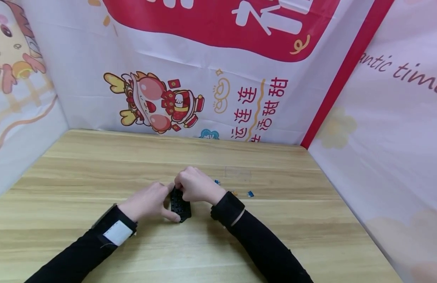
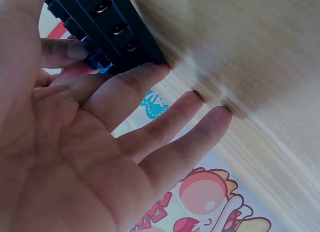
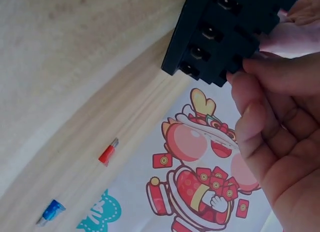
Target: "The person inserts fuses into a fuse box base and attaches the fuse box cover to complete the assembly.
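- The wood-grained surface (image 1: 98,169) carries the things at hand; it looks firm enough to brace against.
- The left grip (image 1: 151,202), a bare hand, grasps the black terminal block (image 1: 180,207) by its ends, thumb at the near one, a finger at the far one; its outer fingers reach out straight.
- The right grip (image 1: 198,186) pinches at the block's far end, apparently around a blue connector (image 2: 103,68), its fingertips touching the block.
- The block sits between both grips and looks like hard plastic with metal in its recesses: probably stiff, fairly light and slow to break. Ends or long sides seem the best hold, leaving the recesses free.
- A clear flat piece (image 1: 237,173) lies farther off, likely thin and slick; take it by an edge.
- A loose red connector (image 3: 106,155) and a loose blue connector (image 3: 52,211) should weigh almost nothing; pinch the coloured sleeves, since the metal tips could bend.
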### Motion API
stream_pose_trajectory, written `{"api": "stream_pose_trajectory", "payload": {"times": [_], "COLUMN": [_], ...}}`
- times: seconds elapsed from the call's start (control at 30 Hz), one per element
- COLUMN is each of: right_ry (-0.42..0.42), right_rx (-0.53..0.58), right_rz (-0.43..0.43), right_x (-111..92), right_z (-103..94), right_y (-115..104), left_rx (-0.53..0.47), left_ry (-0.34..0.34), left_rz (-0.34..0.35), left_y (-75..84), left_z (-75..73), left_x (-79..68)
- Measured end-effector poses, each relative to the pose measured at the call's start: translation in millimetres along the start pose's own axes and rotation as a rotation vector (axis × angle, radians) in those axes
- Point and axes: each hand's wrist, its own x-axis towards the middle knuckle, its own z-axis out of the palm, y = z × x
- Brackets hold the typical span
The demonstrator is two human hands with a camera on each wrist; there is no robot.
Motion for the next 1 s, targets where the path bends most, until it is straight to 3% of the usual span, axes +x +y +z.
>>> {"api": "stream_pose_trajectory", "payload": {"times": [0.13, 0.43, 1.0], "right_ry": [-0.019, -0.001, 0.019], "right_rx": [0.0, -0.036, -0.069], "right_rz": [-0.027, -0.054, -0.047], "right_x": [1.1, 0.2, -4.0], "right_z": [-1.5, -2.6, -7.1], "right_y": [0.1, 0.6, 2.2], "left_rx": [-0.005, -0.031, -0.035], "left_ry": [-0.001, 0.024, -0.003], "left_rz": [-0.008, 0.048, 0.002], "left_y": [-0.8, -2.3, 1.7], "left_z": [0.6, -0.4, -1.6], "left_x": [-1.3, -2.9, -0.5]}}
